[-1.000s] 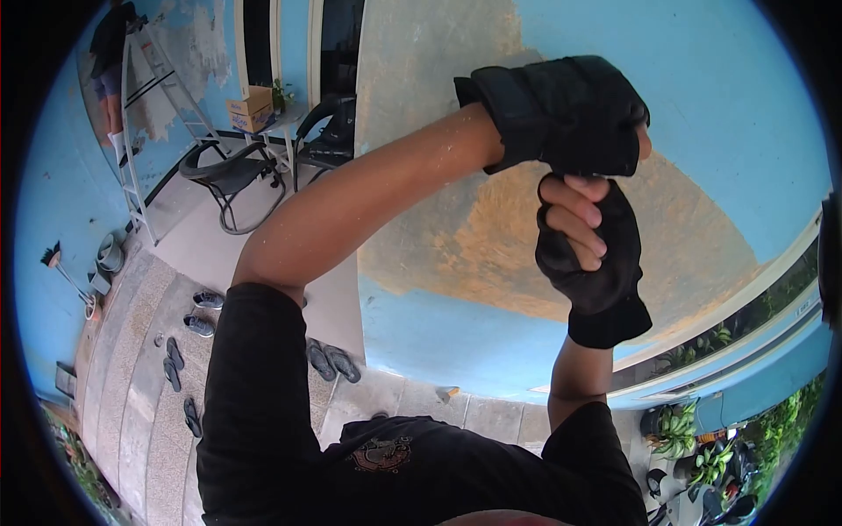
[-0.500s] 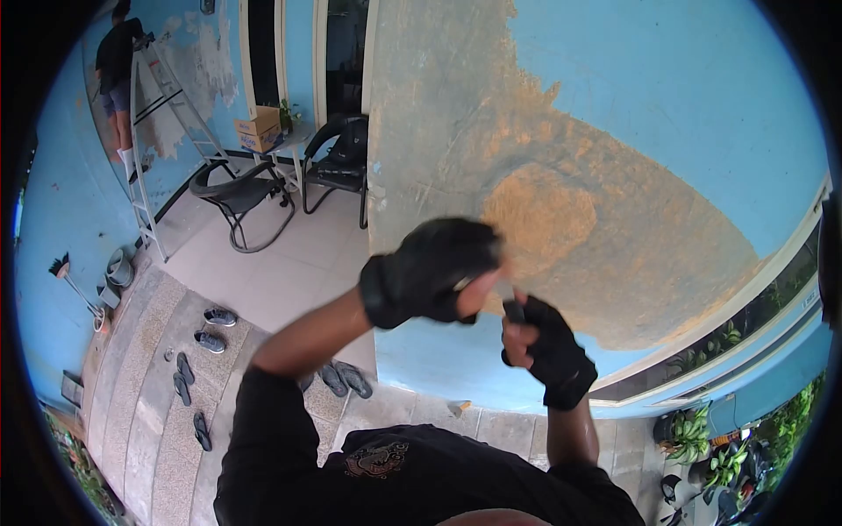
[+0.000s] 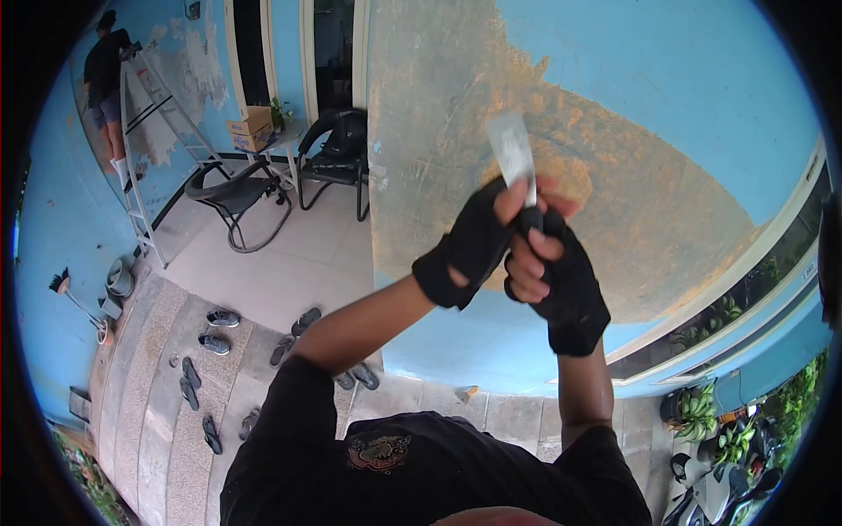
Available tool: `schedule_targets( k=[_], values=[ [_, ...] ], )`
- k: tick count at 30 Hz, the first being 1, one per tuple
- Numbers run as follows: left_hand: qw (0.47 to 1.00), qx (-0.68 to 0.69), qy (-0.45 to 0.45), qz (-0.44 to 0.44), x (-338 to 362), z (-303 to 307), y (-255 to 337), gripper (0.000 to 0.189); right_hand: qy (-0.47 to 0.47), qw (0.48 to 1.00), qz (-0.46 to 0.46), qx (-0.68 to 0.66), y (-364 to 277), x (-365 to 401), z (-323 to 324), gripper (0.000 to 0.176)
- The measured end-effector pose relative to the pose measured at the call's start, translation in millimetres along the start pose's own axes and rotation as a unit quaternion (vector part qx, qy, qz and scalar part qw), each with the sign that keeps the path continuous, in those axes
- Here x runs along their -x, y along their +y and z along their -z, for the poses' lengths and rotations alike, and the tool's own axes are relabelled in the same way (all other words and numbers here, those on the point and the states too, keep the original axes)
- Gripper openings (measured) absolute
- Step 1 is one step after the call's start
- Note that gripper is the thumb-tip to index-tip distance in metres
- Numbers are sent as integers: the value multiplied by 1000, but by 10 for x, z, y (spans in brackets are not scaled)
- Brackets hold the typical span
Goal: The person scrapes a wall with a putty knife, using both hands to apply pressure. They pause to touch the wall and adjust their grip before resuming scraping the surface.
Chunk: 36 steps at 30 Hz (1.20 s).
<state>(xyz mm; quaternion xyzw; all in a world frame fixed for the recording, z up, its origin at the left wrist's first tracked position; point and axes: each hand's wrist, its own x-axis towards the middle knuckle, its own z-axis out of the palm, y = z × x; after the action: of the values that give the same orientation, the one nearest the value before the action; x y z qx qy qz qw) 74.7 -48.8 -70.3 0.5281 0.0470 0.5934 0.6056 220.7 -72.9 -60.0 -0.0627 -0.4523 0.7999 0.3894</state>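
A putty knife with a flat metal blade points upward in front of the wall. My right hand, in a black fingerless glove, is wrapped around its dark handle. Gloved the same way, my left hand grips the knife where blade meets handle, its thumb lying against the metal. The two hands meet at the knife. Behind them, the wall has a bare grey and orange patch bordered by blue paint.
At the left a person stands on a stepladder by another wall. Black chairs and a cardboard box on a small table are nearby. Several shoes lie on the paving. Potted plants stand at the lower right.
My left hand has moved right and closed around the base of the putty knife's blade. My right hand has risen slightly, and the blade now shows clearly above both hands.
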Motion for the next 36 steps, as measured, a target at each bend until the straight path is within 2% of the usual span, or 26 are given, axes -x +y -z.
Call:
schedule_targets(
  k=[2, 4, 5, 7, 9, 10, 13, 17, 21, 29, 36],
  values=[
    [1000, 2, 23, 8, -233, -129, 224, 58, -24, 1000, 5, 2, -174, -104, -133, 27],
    [999, 7, 51, 18, -428, -182, 340, 56, -61, 996, -52, -33, -345, -179, -186, 17],
    [999, -6, 34, -18, -534, -195, 377, 56, -38, 996, -63, -47, -424, -191, -234, 4],
    [998, 8, 8, -56, -689, -216, 400, 53, -53, 994, -73, -64, -549, -239, -179, 1],
    [997, 30, 42, -63, -726, -304, 382, 52, -65, 991, -87, -79, -675, -276, -168, 11],
    [994, 53, 73, -67, -732, -340, 388, 51, -67, 990, -92, -79, -714, -289, -184, 11],
    [988, 109, 67, -87, -799, -310, 328, 47, -54, 984, -124, -115, -816, -357, -176, 11],
    [984, 108, 108, -88, -917, -256, 295, 44, -35, 989, -107, -96, -842, -469, -129, 13],
    [987, 88, 88, -99, -925, -304, 336, 41, -31, 996, -69, -54, -828, -451, -175, 14],
    [982, 113, 79, -130, -963, -309, 227, 36, 13, 995, -78, -54, -878, -392, -235, 18],
    [981, 119, 67, -137, -980, -286, 243, 35, -5, 996, -76, -48, -891, -438, -271, 17]
  ],
)
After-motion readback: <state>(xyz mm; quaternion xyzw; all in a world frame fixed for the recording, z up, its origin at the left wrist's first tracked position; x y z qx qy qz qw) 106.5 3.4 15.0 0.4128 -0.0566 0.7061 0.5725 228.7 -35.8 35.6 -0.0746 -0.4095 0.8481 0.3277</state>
